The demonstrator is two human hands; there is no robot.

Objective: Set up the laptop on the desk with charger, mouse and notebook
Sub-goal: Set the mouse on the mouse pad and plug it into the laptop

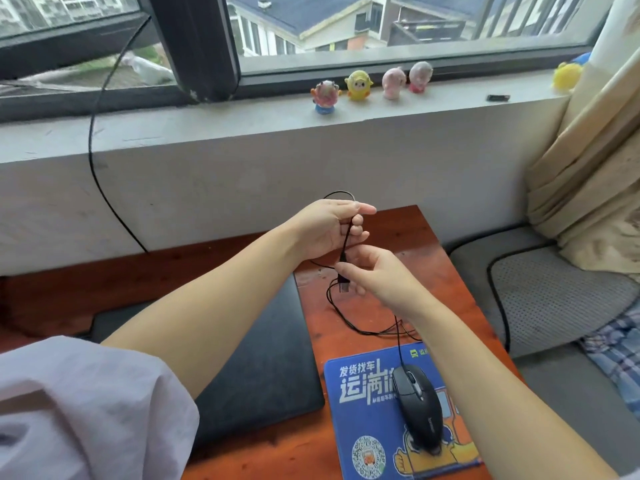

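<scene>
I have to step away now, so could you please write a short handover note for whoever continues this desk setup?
Left hand: holds the mouse cable looped above the desk.
Right hand: fingers pinch the cable just above its USB plug.
Laptop: closed, flat on the desk.
Mouse: on the blue mouse pad, right of the laptop.
Done: laptop, pad and mouse placed.
Left: plug in the USB, open the laptop, add charger and notebook; neither is in view.

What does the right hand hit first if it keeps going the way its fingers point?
The right hand, pinching the mouse cable near the USB plug, points up-left toward the left hand, which holds the same cable. It would likely meet that hand's fingers first; depth is unclear from this one view.
</scene>
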